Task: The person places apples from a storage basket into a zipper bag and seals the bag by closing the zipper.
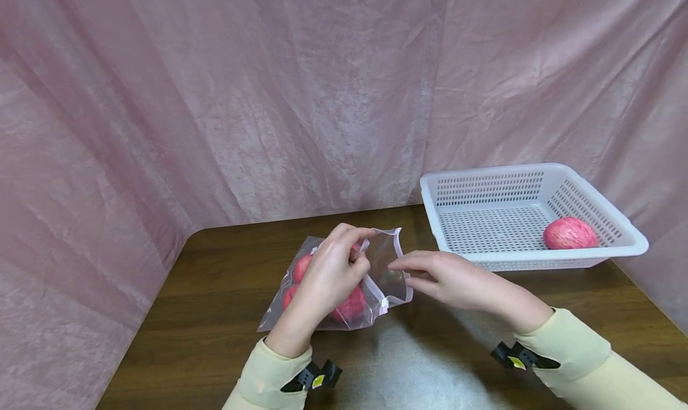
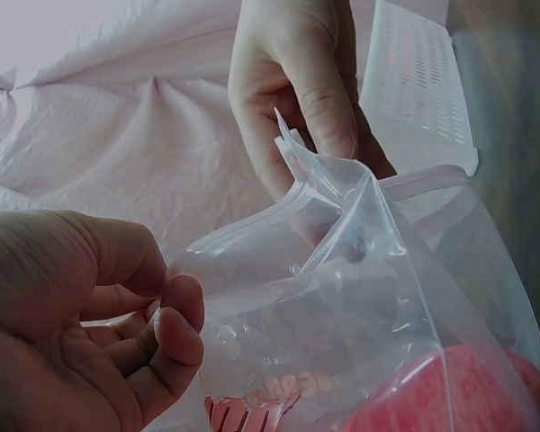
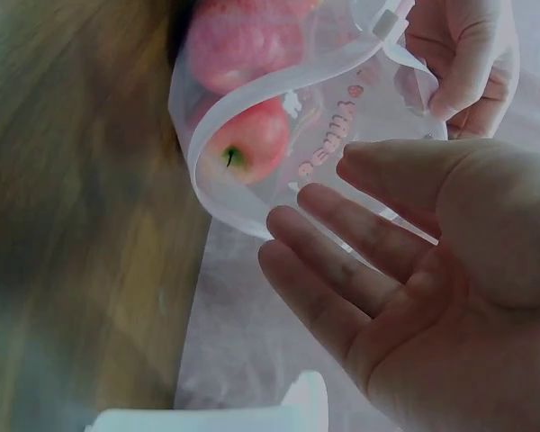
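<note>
A clear plastic slider zip bag [image 1: 383, 323] lies on the table with several red apples [image 1: 350, 305] inside, its mouth gaping to the right. At its top edge my left hand [image 1: 334, 270] pinches the plastic between thumb and forefinger, seen also in the left wrist view. My right hand [image 1: 443, 279] is at the mouth, fingers [image 3: 328, 270] straight and slightly spread, fingertips right at the rim. Nothing is held in that hand. The white slider [image 1: 384, 303] sits at the near end of the zip. Red printing [image 3: 328, 144] shows on the bag.
A white perforated plastic basket [image 1: 537, 256] stands at the back right of the brown wooden table [image 1: 215, 302]. One red apple [image 1: 571, 233] lies in its right end. Pink cloth [image 1: 322, 99] hangs behind the table and along its sides.
</note>
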`<state>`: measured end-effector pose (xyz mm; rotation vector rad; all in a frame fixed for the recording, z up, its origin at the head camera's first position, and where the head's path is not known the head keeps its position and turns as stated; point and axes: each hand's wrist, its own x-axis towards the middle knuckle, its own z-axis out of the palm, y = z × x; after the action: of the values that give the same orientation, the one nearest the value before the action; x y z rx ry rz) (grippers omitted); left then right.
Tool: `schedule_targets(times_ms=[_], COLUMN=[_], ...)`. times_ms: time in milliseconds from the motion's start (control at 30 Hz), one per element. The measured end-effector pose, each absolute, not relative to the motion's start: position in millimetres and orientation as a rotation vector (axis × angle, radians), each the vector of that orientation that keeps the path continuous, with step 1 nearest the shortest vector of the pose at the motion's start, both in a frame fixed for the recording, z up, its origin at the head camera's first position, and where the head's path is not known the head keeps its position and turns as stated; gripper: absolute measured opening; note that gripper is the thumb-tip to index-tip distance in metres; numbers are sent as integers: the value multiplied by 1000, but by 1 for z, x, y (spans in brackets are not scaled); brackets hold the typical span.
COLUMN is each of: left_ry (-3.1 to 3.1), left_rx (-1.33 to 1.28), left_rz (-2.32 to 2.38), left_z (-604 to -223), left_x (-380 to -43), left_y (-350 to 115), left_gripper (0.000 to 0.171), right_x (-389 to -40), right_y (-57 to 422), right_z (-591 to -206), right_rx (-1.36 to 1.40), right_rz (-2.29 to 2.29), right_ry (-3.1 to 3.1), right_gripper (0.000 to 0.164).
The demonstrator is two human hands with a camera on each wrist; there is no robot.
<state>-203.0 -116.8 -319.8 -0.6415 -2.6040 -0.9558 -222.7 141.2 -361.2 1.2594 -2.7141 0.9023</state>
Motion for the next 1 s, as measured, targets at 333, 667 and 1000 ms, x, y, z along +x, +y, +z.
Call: schedule_targets(times_ms=[333, 667, 1000], left_ry=[-2605, -2593, -2608], left_rx=[-644, -654, -646], left_rz=[-965, -960, -954], left_z=[-320, -321, -321], left_x=[-204, -203, -203], left_y=[-117, -117, -117], left_gripper=[45, 45, 45], right_x=[-216, -212, -206], right_y=[155, 169, 180], right_z=[-353, -344, -333], right_rx=[1184, 1139, 1171], right_rz=[830, 712, 660], right_ry=[-2725, -2635, -2540], right_gripper=[38, 44, 50])
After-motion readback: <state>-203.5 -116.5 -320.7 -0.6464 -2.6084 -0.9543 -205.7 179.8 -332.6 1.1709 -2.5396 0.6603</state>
